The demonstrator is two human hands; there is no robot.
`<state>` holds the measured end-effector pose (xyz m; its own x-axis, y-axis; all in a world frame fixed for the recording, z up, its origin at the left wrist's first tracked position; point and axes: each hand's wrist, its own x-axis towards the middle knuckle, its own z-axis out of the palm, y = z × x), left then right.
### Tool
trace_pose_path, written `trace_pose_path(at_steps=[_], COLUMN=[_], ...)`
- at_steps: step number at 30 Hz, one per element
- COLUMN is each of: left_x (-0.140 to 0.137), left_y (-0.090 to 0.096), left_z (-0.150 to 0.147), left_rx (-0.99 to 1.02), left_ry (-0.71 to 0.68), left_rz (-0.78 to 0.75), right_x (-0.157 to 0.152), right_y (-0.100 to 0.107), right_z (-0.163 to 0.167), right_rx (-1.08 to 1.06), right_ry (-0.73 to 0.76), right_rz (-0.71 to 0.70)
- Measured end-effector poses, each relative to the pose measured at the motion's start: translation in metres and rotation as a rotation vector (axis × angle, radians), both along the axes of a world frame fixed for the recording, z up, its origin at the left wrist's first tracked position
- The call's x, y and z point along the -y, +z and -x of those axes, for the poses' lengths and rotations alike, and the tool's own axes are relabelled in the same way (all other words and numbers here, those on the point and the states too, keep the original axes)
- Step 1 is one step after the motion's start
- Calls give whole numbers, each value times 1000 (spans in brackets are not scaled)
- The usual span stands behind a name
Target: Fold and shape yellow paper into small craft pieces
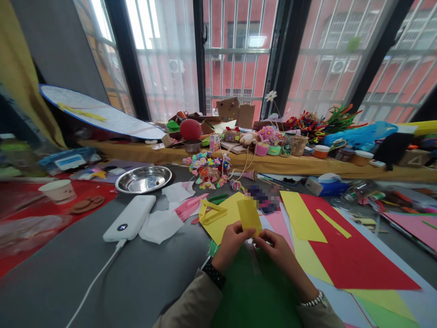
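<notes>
I see a grey bench (85,264). On it lie a white power bank (129,217) at left, a steel bowl (143,178) beyond it, red paper (344,250) right, green paper (246,291) near, and, far off, perhaps a tissue box (324,184).

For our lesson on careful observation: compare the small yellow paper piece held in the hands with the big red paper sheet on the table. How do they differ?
The yellow paper piece is small and narrow; the red paper sheet is far larger and broad. The yellow paper piece stands upright, pinched at its lower edge by the left hand and right hand; the red paper sheet lies flat and untouched, overlapping other coloured sheets. Both look like plain craft paper.
</notes>
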<state>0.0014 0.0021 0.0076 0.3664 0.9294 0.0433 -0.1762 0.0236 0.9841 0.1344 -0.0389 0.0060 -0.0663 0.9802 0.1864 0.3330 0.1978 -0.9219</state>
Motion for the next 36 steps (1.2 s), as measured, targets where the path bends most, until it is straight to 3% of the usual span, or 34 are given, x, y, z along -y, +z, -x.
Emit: trace_pose_path(at_steps=[13,26,36], left_x=[-2,-2,2], left_y=[-4,-3,3], left_z=[-2,1,1], left_rx=[-25,-39,49], left_ry=[44,-30,-181], left_rz=[31,-54,-91], right_x=[-1,1,3], right_y=[-3,2,5], right_z=[2,0,-2], right_rx=[-127,-69,-29], right_ry=[71,50,1], right_rz=[37,24,-28])
